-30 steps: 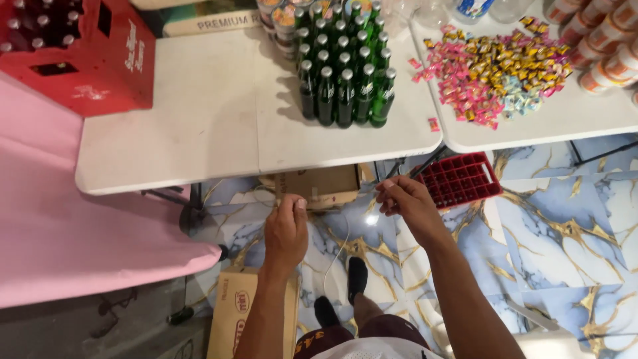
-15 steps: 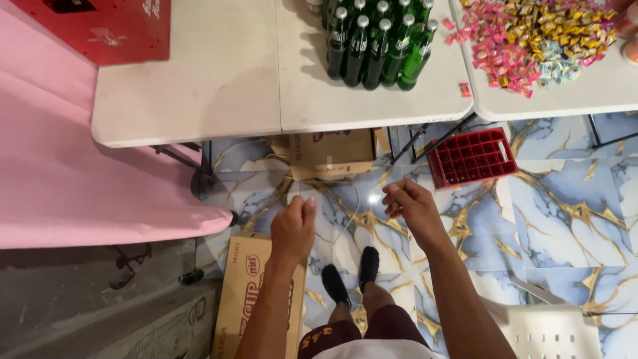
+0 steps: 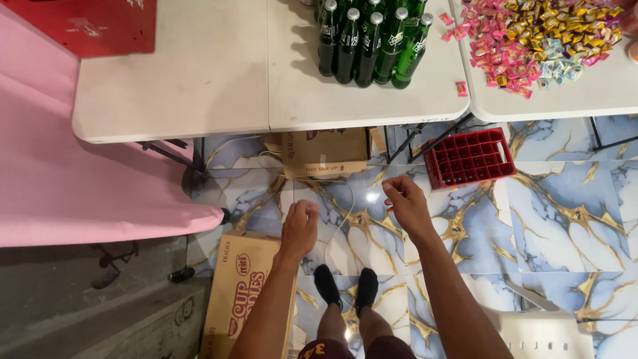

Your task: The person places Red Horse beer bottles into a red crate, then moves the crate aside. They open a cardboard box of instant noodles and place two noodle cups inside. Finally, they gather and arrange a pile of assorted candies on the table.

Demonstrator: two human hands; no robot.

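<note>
I hold a thin clear string (image 3: 342,223) over the marble floor (image 3: 565,219), pinched in my left hand (image 3: 299,226) and right hand (image 3: 404,203), sagging between. A cardboard box (image 3: 249,292) lies by my left. Beyond, green bottles (image 3: 365,40) crowd the worktop (image 3: 199,80) edge.

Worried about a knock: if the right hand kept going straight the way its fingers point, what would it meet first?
Probably the front edge of the white folding table, below the green glass bottles. The right hand points up-frame, though depth is unclear and it may pass beneath.
</note>
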